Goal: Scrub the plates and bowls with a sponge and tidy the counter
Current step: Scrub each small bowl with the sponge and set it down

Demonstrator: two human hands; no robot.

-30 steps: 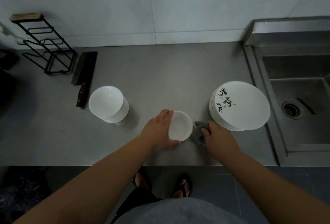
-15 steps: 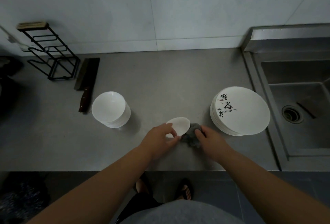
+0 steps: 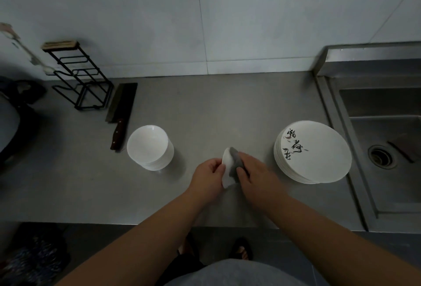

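White and small, the bowl point(image 3: 226, 179) is tipped on edge in the lower centre of the frame, over the steel bench point(image 3: 216, 114). The left hand point(image 3: 208, 176) pinches its rim with curled fingers, seemingly to turn the hollow toward the grey sponge point(image 3: 233, 164). The right hand point(image 3: 257, 176) is clamped on the sponge and presses it into the bowl. The bowl stack point(image 3: 149, 146) sits left of centre and the plate stack point(image 3: 314, 152) at right beside the sink point(image 3: 385, 130), probably so the scrubbing spot between them stays free.

Matt steel counter point(image 3: 227, 107), glossy bowl point(image 3: 226, 167).
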